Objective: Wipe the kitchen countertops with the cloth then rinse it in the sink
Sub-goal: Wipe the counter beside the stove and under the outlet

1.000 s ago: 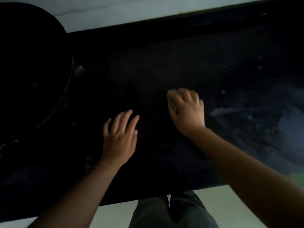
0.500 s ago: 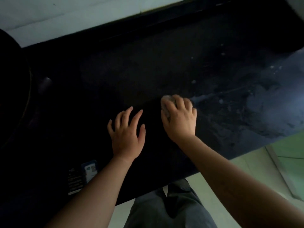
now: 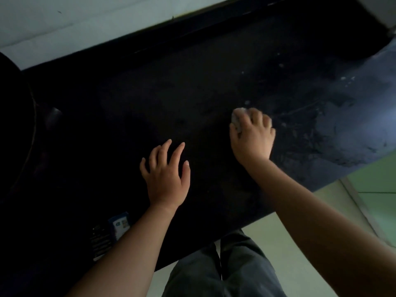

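A dark countertop (image 3: 192, 86) fills most of the view, very dim on the left and shiny with wet streaks on the right. My right hand (image 3: 252, 136) presses down on a small pale cloth (image 3: 236, 118); only a bit of the cloth shows past my fingertips. My left hand (image 3: 166, 179) lies flat on the counter, fingers spread, holding nothing, a short way to the left of and nearer than the right hand. No sink is visible.
A large dark round pan (image 3: 15, 125) sits at the far left edge. A small blue-and-white packet (image 3: 121, 225) lies near the counter's front edge by my left forearm. A pale wall (image 3: 85, 24) runs behind; light floor and my trouser legs (image 3: 225, 271) are below.
My right hand with the cloth has slid right and a little away, toward the wet streaks. The view has shifted right, so the pan shows less. My left hand stays planted.
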Motion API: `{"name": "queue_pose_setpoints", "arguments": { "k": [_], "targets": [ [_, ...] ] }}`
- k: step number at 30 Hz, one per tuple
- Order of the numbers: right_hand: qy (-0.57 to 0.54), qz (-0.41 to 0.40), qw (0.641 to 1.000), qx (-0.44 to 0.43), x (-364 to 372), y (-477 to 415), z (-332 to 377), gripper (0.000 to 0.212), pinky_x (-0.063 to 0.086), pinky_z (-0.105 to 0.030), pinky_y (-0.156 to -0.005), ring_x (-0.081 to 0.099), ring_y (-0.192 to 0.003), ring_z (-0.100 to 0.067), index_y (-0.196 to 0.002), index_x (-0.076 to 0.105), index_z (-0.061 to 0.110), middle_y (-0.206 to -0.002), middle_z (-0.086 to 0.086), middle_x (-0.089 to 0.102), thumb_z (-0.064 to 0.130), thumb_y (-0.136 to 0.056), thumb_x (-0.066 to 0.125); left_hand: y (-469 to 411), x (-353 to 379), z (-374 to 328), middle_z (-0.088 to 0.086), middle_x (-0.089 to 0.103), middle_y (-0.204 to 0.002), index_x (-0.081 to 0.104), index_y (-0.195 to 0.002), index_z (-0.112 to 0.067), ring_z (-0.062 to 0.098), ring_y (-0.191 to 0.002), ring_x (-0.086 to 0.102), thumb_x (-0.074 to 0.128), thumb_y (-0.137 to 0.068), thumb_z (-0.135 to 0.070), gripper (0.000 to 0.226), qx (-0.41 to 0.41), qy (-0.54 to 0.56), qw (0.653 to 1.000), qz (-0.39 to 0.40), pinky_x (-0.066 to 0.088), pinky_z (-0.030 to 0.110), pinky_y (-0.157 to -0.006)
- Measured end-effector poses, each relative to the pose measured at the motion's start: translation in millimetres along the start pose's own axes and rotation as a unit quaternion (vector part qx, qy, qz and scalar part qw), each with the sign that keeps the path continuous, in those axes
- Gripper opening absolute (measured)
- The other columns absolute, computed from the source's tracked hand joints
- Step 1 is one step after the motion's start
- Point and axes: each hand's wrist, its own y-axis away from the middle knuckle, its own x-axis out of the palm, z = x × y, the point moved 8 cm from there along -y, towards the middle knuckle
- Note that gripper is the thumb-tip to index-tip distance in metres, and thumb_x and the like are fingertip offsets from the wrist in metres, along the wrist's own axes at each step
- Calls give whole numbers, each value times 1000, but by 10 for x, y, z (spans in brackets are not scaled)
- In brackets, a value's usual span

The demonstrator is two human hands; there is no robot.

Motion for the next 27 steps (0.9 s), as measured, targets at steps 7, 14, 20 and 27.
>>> {"name": "queue_pose_setpoints", "arguments": {
  "k": [7,14,20,27],
  "targets": [
    [10,-2,995,-97,-137,629,-226,40,41,-46,-83,44,-114,-37,-124,53,28,-127,-11,51,44,-88,46,7,-9,2,0,41,-146,46,-134,-33,27,-134,34,42,-90,-41,45,0,9,1000,-2,20,59,-108],
    [-2,-14,999,38,15,-401,-69,40,36,-48,-92,38,-120,-33,-126,48,32,-133,-5,45,42,-88,46,-8,11,7,-1,41,-145,46,-133,-33,26,-134,35,42,-90,-42,45,-4,1,1000,-4,20,58,-108],
    [-27,83,966,-242,29,110,204,41,42,-46,-84,43,-116,-34,-126,47,29,-130,-7,49,40,-87,50,-16,-107,-61,4,47,-141,54,-130,-26,28,-130,41,43,-88,-39,45,-14,6,1000,-13,27,59,-105],
    [-40,21,997,-61,-127,-906,-561,38,35,-48,-88,39,-116,-33,-123,51,30,-128,-7,47,37,-86,53,-759,-126,-636,4,48,-139,54,-130,-24,25,-129,42,44,-89,-38,44,-46,35,997,-51,33,53,-104]
  ]
}}
